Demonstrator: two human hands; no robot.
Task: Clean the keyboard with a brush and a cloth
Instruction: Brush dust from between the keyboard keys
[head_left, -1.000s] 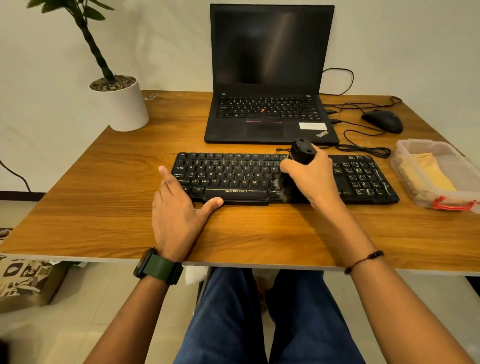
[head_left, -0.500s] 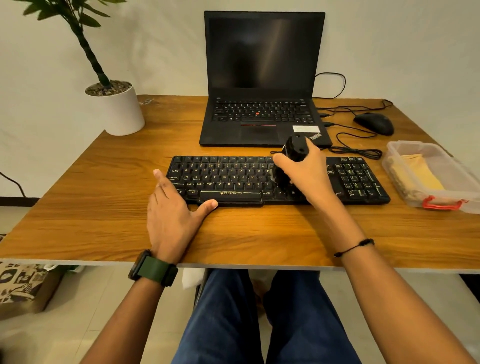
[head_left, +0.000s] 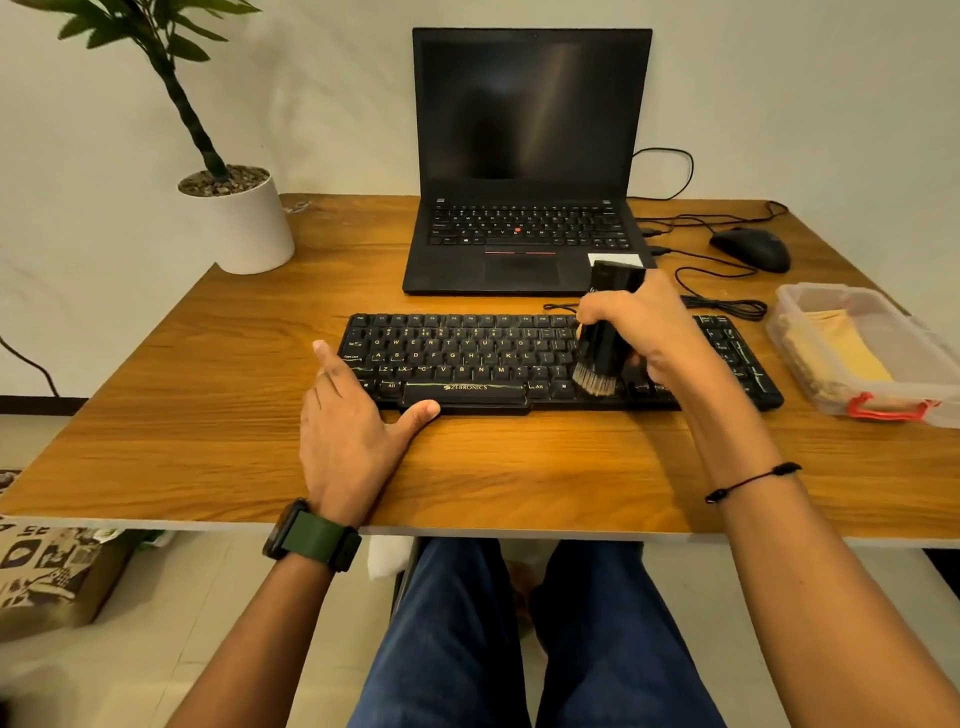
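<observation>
Where the head camera looks down over the wooden desk (head_left: 218, 415), the black keyboard (head_left: 467, 358) lies across the middle, parallel to the near edge, with a dark-screened laptop (head_left: 524, 156) open just behind it. The right hand (head_left: 641, 327) is curled round a black brush (head_left: 605, 332), fingers wrapped about the middle of its handle. The top of the handle sticks up above the hand toward the laptop's front corner, and the pale bristles fan out below it, tips touching the lower key rows just right of the space bar. The brush stands nearly upright, leaning slightly away from the person. So the keyboard sits directly beneath the grip, and the hand itself covers part of the keys to the right of the brush.

The left hand (head_left: 353, 431) lies flat and spread on the desk at the keyboard's near left corner. Its fingers are straight, the index finger along the left end of the keyboard, the thumb tip against the front edge by the space bar. It curls round nothing.

A yellow cloth (head_left: 836, 348) lies folded inside a clear plastic box (head_left: 795, 306) with a red clasp, at the desk's right edge, well apart from both hands. A black mouse (head_left: 750, 249) and its coiled cable sit behind that box. A white potted plant (head_left: 244, 223) stands at the far left corner.
</observation>
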